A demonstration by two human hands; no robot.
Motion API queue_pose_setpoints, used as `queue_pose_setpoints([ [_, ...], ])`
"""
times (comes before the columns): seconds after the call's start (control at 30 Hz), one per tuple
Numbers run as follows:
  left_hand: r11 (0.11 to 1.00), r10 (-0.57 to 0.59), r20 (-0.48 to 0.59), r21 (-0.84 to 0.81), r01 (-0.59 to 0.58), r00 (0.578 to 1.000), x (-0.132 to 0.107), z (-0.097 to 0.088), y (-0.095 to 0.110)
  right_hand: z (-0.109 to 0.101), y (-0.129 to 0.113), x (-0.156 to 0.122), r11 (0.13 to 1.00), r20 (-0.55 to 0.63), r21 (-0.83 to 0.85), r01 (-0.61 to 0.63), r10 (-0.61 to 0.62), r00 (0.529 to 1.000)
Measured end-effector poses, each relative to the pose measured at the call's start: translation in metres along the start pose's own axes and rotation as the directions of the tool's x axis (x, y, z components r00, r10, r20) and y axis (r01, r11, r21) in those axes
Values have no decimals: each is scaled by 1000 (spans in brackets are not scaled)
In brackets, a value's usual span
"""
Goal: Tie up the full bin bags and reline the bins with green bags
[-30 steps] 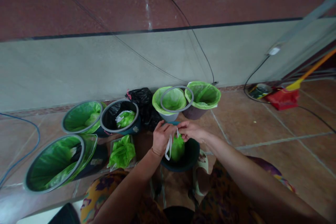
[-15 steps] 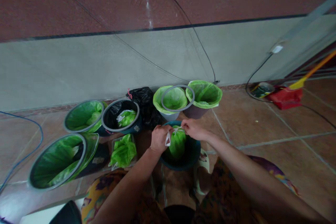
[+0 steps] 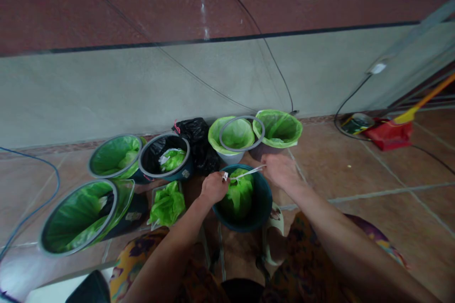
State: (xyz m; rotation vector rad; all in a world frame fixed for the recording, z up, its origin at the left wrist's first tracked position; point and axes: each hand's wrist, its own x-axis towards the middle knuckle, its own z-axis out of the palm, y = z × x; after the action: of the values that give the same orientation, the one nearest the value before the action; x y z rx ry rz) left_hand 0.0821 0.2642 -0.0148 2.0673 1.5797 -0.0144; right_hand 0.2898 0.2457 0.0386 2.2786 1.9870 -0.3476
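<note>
Head view: left hand (image 3: 215, 187) and right hand (image 3: 280, 170) each closed on a white drawstring (image 3: 251, 171), with a taut span of it in between; cannot tell exactly how the fingers wrap. Below that span, down inside a teal bucket (image 3: 267, 203), a green bag (image 3: 240, 199) with a gathered, creased neck. Key relation: bag below the line of the hands and toward the wearer's side, neck close by the left hand, right hand farther off, out past the bucket's right rim. Long axis of the drawstring side to side, right end slightly higher and nearer the wall; long axis of the bag roughly from neck toward the wearer, though slumped and hard to judge. Bucket on the tiled floor (image 3: 373, 208), well short of the floor's wall edge. Along that wall edge, a black bag (image 3: 194, 132), then a white bin (image 3: 231, 157) and a dark bin (image 3: 265, 151), both with green liners, a loose grey ring (image 3: 221, 137) across their tops. To the left, a black-lined bin (image 3: 183, 168) with green plastic inside, and a loose green bag (image 3: 167, 203) nearer the wearer. Farther left, toward the floor's near left corner, a tilted bin (image 3: 138, 208) with a pale label (image 3: 133, 217); lettering on it too small to read. No brand or other writing legible anywhere.
</note>
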Motion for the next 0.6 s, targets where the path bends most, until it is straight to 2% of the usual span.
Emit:
queue_pose_setpoints([
  [0.1,1000,-1,-7,-2,1,1000,0,2,0,-5,3,2,993,-110,7,-120,120,987],
  [0.2,999,-10,-39,-54,8,999,1,4,-2,-5,10,9,984,-148,118,-134,151,977],
  [0.27,985,-8,-59,-170,-2,998,3,5,-3,-3,15,14,974,-146,208,-90,122,982],
  [0.33,931,-6,-71,-365,-21,997,6,9,-3,0,17,18,925,-88,373,-65,105,991],
  [0.4,788,-20,-78,-615,-32,997,8,12,-1,4,15,19,778,29,623,-79,78,997],
  [0.47,539,-58,-56,-842,-16,997,9,16,3,6,10,17,531,101,842,-90,9,995],
  [0.53,255,-86,2,-967,24,996,10,18,8,6,3,15,305,79,951,-56,-65,995],
  [0.57,147,-89,36,-988,49,995,10,19,10,5,1,13,226,52,974,-28,-103,993],
  [0.6,76,-85,65,-995,72,994,10,19,11,4,-1,11,172,28,985,-3,-144,989],
])
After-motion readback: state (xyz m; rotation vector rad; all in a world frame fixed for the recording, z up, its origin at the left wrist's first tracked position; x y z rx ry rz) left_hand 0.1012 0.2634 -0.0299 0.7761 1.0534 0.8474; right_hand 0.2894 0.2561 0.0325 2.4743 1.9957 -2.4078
